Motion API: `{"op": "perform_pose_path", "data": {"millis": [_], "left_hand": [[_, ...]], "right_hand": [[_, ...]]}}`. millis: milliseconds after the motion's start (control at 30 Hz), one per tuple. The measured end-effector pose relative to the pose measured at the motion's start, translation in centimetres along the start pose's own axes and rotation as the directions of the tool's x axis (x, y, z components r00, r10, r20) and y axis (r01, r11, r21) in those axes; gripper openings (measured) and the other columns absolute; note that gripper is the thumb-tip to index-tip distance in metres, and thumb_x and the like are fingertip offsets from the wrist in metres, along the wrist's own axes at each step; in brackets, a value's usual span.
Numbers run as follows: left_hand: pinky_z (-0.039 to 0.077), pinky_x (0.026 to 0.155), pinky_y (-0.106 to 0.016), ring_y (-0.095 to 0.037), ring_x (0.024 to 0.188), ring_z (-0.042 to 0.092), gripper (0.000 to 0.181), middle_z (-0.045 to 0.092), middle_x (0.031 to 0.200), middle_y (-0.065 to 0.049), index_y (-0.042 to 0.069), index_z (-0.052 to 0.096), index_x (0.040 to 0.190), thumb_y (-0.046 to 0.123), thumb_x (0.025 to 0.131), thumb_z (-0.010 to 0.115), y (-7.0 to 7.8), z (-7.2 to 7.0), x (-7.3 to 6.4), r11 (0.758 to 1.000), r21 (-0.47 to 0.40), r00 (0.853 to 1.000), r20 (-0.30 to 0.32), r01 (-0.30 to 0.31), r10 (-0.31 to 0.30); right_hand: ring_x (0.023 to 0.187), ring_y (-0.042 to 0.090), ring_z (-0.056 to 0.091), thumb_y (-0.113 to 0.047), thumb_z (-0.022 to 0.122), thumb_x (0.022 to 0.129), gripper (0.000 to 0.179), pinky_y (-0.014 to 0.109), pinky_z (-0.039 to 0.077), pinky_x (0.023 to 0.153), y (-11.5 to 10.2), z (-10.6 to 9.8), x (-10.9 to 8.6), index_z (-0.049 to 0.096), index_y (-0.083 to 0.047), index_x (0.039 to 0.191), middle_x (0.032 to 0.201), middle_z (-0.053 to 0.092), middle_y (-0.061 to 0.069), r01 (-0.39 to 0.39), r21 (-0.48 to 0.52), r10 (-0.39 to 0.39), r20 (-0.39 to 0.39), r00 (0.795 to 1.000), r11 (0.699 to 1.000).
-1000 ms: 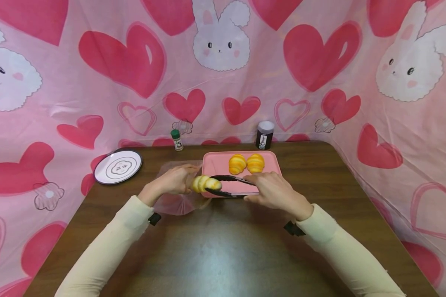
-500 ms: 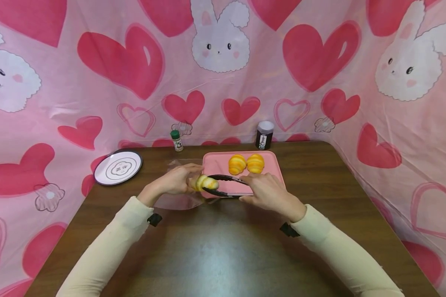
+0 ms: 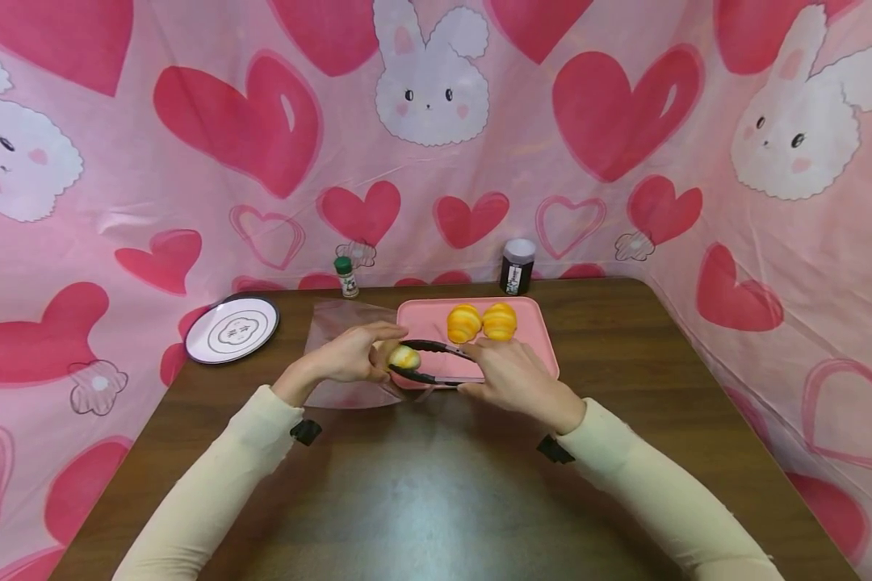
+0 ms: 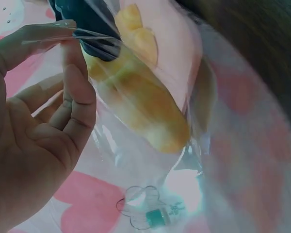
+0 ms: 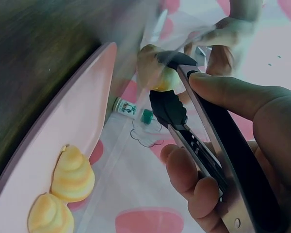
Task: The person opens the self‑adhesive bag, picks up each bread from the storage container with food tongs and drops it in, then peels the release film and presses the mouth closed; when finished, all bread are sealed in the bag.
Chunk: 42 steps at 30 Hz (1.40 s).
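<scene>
Brown table (image 3: 421, 484); bread roll (image 3: 405, 358) plump, golden, pale-patched.

From the head, the left hand (image 3: 351, 353) hides part of the croissant (image 3: 405, 358) and the clear bag (image 3: 350, 394). The right hand (image 3: 521, 377) covers the handle end of the tongs (image 3: 423, 377). Writing on the dark jar (image 3: 517, 268) is too small to read. The right wrist view cuts off the pink tray (image 5: 77, 116).

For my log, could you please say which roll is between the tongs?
The roll by the left hand; the other two lie on the pink tray.
</scene>
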<state>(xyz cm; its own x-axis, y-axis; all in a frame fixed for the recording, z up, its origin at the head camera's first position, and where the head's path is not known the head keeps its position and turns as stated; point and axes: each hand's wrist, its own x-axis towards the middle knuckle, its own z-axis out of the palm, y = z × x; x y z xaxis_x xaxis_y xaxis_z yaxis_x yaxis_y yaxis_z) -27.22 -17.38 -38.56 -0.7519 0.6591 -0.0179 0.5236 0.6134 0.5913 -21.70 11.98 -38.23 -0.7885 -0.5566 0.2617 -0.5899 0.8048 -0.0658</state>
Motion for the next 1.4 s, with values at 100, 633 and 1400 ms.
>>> {"op": "perform_pose_path", "data": {"millis": [100, 633, 1400], "left_hand": [[0.05, 0.059, -0.025, -0.01, 0.063, 0.053, 0.082, 0.048, 0.152, -0.014, 0.007, 0.047, 0.148, 0.004, 0.074, 0.081, 0.0, 0.0, 0.0, 1.0, 0.005, 1.0, -0.005, 0.007, -0.007], [0.046, 0.109, -0.05, -0.035, 0.131, 0.054, 0.069, 0.057, 0.141, -0.019, -0.001, 0.055, 0.14, 0.002, 0.073, 0.073, 0.4, 0.3, 0.2, 0.974, 0.199, 0.992, -0.096, 0.105, -0.087], [0.045, 0.11, -0.048, -0.036, 0.136, 0.05, 0.08, 0.049, 0.151, -0.019, 0.0, 0.051, 0.144, 0.002, 0.069, 0.078, 0.8, 0.8, 0.3, 0.967, 0.182, 0.983, -0.057, 0.18, -0.172]], "right_hand": [[0.078, 0.019, 0.065, -0.045, 0.082, 0.077, 0.052, 0.036, 0.054, 0.059, -0.1, 0.0, 0.1, 0.069, -0.017, 0.118, 0.098, 0.073, -0.002, -0.006, 0.0, 0.006, 0.008, 1.0, 1.0], [0.074, 0.02, 0.064, -0.044, 0.085, 0.075, 0.056, 0.035, 0.053, 0.064, 0.5, -1.2, -0.2, 0.072, -0.012, 0.118, 0.106, 0.076, 0.003, -0.078, 0.1, 0.062, 0.152, 0.986, 0.992], [0.058, 0.015, 0.046, -0.041, 0.084, 0.077, 0.037, 0.027, 0.036, 0.051, 0.5, -0.9, -0.2, 0.075, -0.014, 0.1, 0.067, 0.058, -0.007, -0.04, 0.086, 0.018, 0.239, 0.971, 0.996]]}}
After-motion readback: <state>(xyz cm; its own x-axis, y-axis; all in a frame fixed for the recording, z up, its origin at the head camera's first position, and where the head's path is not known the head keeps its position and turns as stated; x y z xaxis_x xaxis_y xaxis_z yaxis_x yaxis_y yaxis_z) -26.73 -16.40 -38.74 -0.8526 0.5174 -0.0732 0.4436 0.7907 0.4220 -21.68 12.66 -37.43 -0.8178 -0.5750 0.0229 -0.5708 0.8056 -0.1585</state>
